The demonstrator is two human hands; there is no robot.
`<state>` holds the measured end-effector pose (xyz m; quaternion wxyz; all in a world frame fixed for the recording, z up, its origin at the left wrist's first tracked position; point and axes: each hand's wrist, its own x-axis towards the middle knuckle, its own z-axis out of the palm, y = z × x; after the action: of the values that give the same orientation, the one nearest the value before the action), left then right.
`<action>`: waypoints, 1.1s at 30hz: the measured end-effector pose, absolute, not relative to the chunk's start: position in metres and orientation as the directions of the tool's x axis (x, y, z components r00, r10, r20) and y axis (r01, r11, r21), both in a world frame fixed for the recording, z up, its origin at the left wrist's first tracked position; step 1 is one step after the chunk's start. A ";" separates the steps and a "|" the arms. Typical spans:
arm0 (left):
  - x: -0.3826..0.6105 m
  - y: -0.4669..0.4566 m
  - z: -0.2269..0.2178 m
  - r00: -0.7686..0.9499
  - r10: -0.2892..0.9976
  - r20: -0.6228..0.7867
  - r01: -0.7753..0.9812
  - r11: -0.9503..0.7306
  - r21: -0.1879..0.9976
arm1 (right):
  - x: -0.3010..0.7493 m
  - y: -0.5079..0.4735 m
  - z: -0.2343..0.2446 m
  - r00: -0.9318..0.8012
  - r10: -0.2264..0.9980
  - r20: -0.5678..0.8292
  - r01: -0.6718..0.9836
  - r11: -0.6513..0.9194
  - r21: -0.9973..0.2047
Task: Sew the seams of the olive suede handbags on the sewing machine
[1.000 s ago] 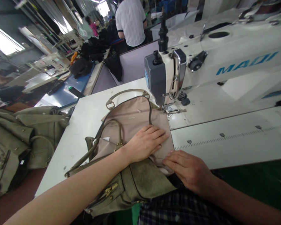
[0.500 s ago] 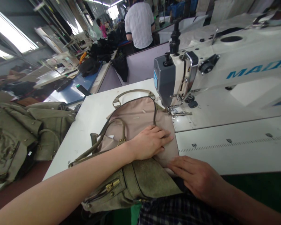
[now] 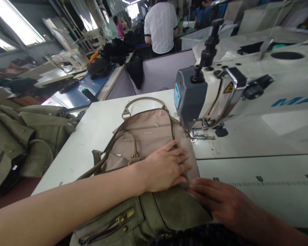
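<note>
An olive handbag (image 3: 166, 206) lies spread on the white sewing table, its pinkish-beige lining (image 3: 154, 136) facing up. My left hand (image 3: 166, 167) rests flat on the lining, fingers slightly apart, close to the right-hand edge. At the lower right corner of the lining, my right hand (image 3: 220, 200) grips the edge with its fingers together; its thumb is hidden. The far end of the lining's edge reaches the presser foot (image 3: 199, 135) of the sewing machine (image 3: 195, 95). One handle (image 3: 143, 99) arches at the far side, and a brass zip (image 3: 123, 218) shows on the near pocket.
More olive bags (image 3: 41, 133) are heaped at the left. A green-topped thread spool (image 3: 88, 94) lies beyond the table's far left corner. A ruler strip (image 3: 267, 182) runs along the table at the right. A person in a white shirt (image 3: 160, 29) stands farther back.
The view has shifted closer to the machine, which now looks larger. Both hands keep their places on the lining, and the left fingers are spread a little more.
</note>
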<state>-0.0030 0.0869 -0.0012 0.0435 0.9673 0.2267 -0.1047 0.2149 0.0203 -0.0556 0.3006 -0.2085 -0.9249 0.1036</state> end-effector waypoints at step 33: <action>0.002 0.085 0.088 0.740 0.517 -0.431 0.585 -0.810 0.034 | 0.207 0.110 -0.086 -0.762 0.429 0.485 0.412 0.899 -0.149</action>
<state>0.0022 0.0845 0.0879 0.0837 0.9289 0.2966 -0.2054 0.2067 0.1098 -0.0856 0.2624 -0.2241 -0.9384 0.0169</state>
